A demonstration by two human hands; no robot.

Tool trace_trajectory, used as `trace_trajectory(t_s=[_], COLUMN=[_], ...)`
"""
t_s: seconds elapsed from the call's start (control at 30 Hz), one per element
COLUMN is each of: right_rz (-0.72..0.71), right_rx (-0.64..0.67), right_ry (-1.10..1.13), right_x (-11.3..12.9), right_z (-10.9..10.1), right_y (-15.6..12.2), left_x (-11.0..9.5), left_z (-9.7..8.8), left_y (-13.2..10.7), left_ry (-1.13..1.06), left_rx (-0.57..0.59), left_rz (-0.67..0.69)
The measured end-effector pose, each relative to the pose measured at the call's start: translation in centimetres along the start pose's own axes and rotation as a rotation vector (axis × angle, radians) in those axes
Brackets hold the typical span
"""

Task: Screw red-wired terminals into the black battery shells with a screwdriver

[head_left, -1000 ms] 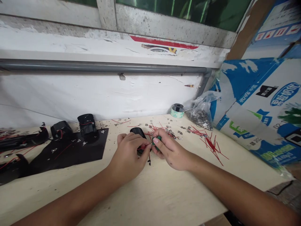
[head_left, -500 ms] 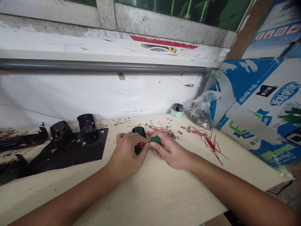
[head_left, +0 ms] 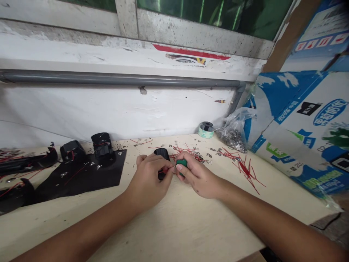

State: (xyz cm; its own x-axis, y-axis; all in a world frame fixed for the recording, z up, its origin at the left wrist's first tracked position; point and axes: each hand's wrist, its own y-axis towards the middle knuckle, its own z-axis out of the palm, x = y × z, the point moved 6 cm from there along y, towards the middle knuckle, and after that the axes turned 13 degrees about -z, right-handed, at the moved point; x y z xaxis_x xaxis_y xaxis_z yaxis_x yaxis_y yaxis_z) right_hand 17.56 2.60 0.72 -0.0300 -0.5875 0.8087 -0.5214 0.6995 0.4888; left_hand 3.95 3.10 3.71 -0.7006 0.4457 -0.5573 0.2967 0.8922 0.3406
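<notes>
Near the middle of the table, my left hand is closed in a pinch, with a thin red wire at its fingertips. Behind and under its fingers stands a black cylindrical plastic part, mostly hidden by the hand. My right hand is wrapped round a rounded green piece that looks like a tool handle; its working end is too small to make out. The fingertips of both hands meet at the wire's end. Just behind them lie loose red wires and small metal contacts.
On the left, black plastic housings stand by a black sheet. A tape roll and a plastic bag of metal parts sit at the back by the wall. A large carton borders the right side; more red wires lie before it.
The view has shifted slightly. Both hands stay together in nearly the same place, and the green piece has turned a little in my right hand.
</notes>
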Motion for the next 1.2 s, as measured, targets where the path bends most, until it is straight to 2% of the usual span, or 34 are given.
trace_trajectory(t_s=[0.3,0.53,0.93,1.2], right_rz=[0.058,0.072,-0.032,0.050], right_rx=[0.015,-0.012,0.084,0.071], right_ry=[-0.085,-0.065,-0.161,-0.050], right_x=[-0.1,-0.7,0.7,0.2], right_z=[-0.1,-0.1,-0.3,0.3], right_y=[0.1,-0.1,0.4,0.0], left_x=[0.0,-0.1,-0.4,-0.3], left_z=[0.1,0.0,-0.2,-0.1], left_y=[-0.1,0.0,-0.1,0.2], left_ry=[-0.007,0.000,0.039,0.026], left_rx=[0.015,0.005,0.064,0.097], left_rz=[0.023,0.031,0.086,0.076])
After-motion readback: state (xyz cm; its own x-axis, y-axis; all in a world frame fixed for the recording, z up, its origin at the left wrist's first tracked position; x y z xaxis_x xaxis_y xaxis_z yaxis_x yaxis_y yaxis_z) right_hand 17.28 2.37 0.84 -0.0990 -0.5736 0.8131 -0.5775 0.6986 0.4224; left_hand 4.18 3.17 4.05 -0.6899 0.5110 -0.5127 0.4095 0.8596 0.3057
